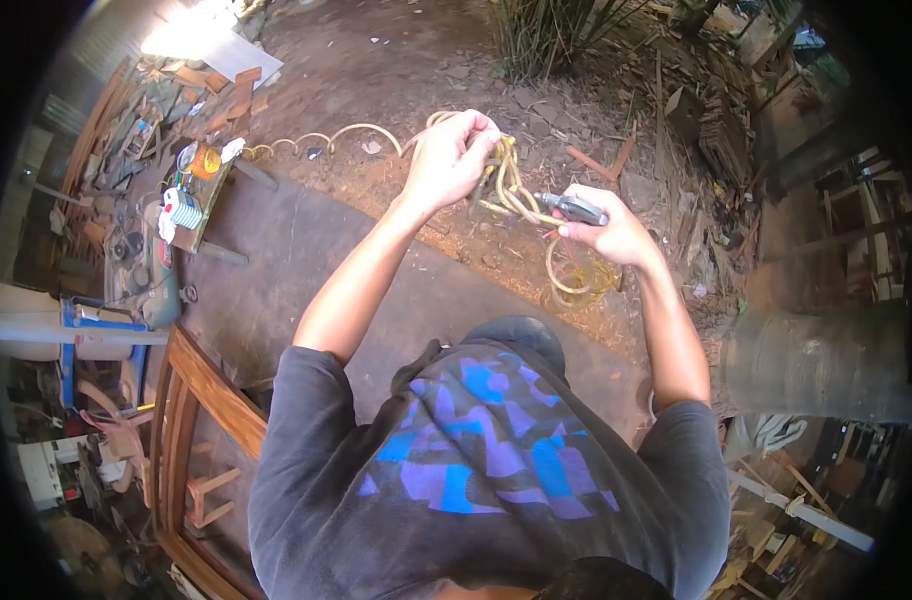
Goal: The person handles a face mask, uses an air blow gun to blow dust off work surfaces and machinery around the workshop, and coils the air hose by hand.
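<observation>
A yellowish coiled hose [368, 127] runs in from the left and bunches into a tangle ahead of me. My left hand [451, 155] is closed on the top of that bunch, the fingers pinching the loops. In my right hand [616, 232] is a grey tool [579, 209] with a metal end, which looks like an air gun. Its metal end points left, against the hanging hose loops. More hose loops [573, 285] dangle below my right hand. Whether the hose joins the tool is hidden.
A small wooden bench [208, 205] at the left carries an orange-labelled can [206, 161] and a white-and-blue container [182, 208]. A grey-green tank [163, 290] stands beside it. A varnished wooden frame [216, 390] leans lower left. Wood scraps [711, 140] cover the ground at right.
</observation>
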The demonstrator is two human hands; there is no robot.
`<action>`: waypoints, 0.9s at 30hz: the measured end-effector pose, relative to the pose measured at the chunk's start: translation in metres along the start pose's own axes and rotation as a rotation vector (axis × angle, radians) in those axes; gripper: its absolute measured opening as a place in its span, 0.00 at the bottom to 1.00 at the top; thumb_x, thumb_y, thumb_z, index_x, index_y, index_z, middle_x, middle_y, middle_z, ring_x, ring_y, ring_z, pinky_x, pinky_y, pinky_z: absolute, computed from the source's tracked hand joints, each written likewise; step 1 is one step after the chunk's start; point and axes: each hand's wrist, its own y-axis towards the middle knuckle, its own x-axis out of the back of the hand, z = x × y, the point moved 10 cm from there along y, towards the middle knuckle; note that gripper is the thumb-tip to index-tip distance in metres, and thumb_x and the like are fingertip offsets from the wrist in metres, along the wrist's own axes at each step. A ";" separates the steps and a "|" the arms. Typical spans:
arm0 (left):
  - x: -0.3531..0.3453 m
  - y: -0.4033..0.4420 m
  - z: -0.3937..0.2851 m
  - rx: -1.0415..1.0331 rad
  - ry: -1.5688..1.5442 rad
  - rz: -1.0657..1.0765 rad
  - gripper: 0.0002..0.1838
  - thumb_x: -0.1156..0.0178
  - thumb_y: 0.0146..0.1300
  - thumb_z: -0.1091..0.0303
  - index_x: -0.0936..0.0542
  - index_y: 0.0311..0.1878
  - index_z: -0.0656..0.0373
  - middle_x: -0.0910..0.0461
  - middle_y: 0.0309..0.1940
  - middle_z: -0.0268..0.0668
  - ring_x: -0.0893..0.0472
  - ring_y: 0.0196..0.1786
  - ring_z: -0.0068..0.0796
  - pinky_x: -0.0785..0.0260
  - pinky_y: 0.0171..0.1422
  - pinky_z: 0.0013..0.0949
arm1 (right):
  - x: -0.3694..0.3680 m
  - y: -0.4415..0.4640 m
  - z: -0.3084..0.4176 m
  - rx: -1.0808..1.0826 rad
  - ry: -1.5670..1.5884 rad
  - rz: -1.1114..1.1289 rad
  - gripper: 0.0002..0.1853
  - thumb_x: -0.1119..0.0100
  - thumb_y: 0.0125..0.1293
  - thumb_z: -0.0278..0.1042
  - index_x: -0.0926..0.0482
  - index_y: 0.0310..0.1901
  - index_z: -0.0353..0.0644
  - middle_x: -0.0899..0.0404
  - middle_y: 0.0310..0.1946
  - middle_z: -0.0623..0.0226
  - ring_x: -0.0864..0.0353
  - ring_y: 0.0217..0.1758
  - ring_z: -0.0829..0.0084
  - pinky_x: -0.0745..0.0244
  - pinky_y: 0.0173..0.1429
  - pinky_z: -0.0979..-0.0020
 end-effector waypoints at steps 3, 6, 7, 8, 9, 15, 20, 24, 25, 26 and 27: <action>0.008 -0.012 -0.005 -0.126 -0.006 -0.080 0.08 0.39 0.65 0.66 0.20 0.39 0.62 0.21 0.24 0.32 0.26 0.26 0.16 0.32 0.33 0.27 | 0.017 0.000 -0.014 -0.113 -0.303 -0.189 0.12 0.35 0.60 0.27 0.23 0.45 0.44 0.18 0.36 0.65 0.20 0.41 0.71 0.26 0.48 0.67; 0.010 -0.028 0.011 0.062 -0.191 0.059 0.07 0.39 0.66 0.68 0.22 0.41 0.62 0.22 0.25 0.29 0.26 0.27 0.13 0.32 0.33 0.23 | 0.056 -0.001 -0.023 -0.183 -0.460 -0.407 0.16 0.34 0.60 0.30 0.26 0.48 0.46 0.18 0.42 0.60 0.18 0.46 0.61 0.24 0.49 0.57; 0.002 -0.030 0.021 0.099 -0.320 0.092 0.07 0.39 0.67 0.68 0.23 0.41 0.61 0.23 0.25 0.28 0.26 0.27 0.13 0.32 0.33 0.21 | 0.071 0.000 -0.020 -0.155 -0.515 -0.471 0.17 0.34 0.58 0.30 0.27 0.48 0.46 0.18 0.43 0.61 0.18 0.46 0.59 0.24 0.48 0.56; -0.004 -0.033 0.029 0.137 -0.450 0.123 0.06 0.40 0.68 0.69 0.23 0.42 0.61 0.23 0.26 0.27 0.26 0.27 0.12 0.32 0.33 0.20 | 0.081 0.002 -0.014 -0.144 -0.567 -0.493 0.18 0.33 0.58 0.31 0.27 0.49 0.47 0.19 0.43 0.61 0.18 0.46 0.57 0.24 0.48 0.56; -0.009 -0.037 0.026 0.141 -0.544 0.164 0.06 0.41 0.69 0.69 0.25 0.43 0.61 0.23 0.27 0.26 0.27 0.26 0.12 0.32 0.33 0.18 | 0.088 0.005 -0.009 -0.101 -0.602 -0.551 0.18 0.33 0.57 0.31 0.27 0.49 0.48 0.19 0.42 0.61 0.18 0.46 0.56 0.24 0.48 0.57; -0.035 -0.053 0.034 0.254 -0.522 0.297 0.11 0.39 0.67 0.70 0.24 0.50 0.62 0.20 0.31 0.29 0.23 0.31 0.14 0.29 0.37 0.21 | 0.111 -0.002 0.051 0.161 -0.590 -0.903 0.25 0.28 0.53 0.38 0.24 0.53 0.47 0.18 0.40 0.60 0.18 0.43 0.57 0.24 0.49 0.60; -0.065 -0.056 0.023 0.135 -0.313 0.123 0.16 0.36 0.62 0.71 0.20 0.54 0.59 0.18 0.37 0.30 0.22 0.38 0.15 0.27 0.44 0.23 | 0.102 -0.002 0.083 0.214 -0.546 -0.985 0.25 0.28 0.53 0.38 0.23 0.53 0.47 0.18 0.39 0.61 0.17 0.40 0.60 0.24 0.47 0.63; -0.060 -0.034 0.014 0.075 -0.589 0.101 0.17 0.34 0.62 0.69 0.19 0.54 0.59 0.20 0.40 0.30 0.21 0.47 0.22 0.26 0.50 0.26 | 0.105 0.002 0.066 0.222 -0.365 -1.035 0.22 0.29 0.54 0.34 0.22 0.51 0.44 0.18 0.37 0.63 0.17 0.38 0.64 0.24 0.46 0.66; -0.062 -0.030 0.017 0.208 -0.823 0.189 0.17 0.34 0.62 0.67 0.19 0.53 0.60 0.20 0.42 0.31 0.20 0.50 0.24 0.23 0.49 0.29 | 0.108 -0.003 0.068 0.316 -0.346 -1.084 0.21 0.30 0.54 0.32 0.22 0.50 0.42 0.18 0.36 0.63 0.17 0.38 0.64 0.24 0.46 0.66; -0.054 -0.024 0.016 0.206 -0.906 0.133 0.14 0.36 0.64 0.67 0.19 0.51 0.62 0.19 0.41 0.34 0.18 0.48 0.24 0.22 0.47 0.30 | 0.113 -0.010 0.072 0.411 -0.325 -1.132 0.20 0.31 0.54 0.29 0.22 0.49 0.40 0.19 0.36 0.62 0.18 0.38 0.64 0.24 0.46 0.67; -0.040 -0.015 0.018 0.107 -0.779 0.024 0.13 0.36 0.63 0.68 0.19 0.50 0.61 0.18 0.41 0.35 0.18 0.45 0.23 0.22 0.47 0.29 | 0.112 -0.018 0.086 0.521 -0.417 -1.158 0.19 0.32 0.54 0.25 0.22 0.49 0.37 0.19 0.37 0.61 0.18 0.38 0.66 0.23 0.46 0.68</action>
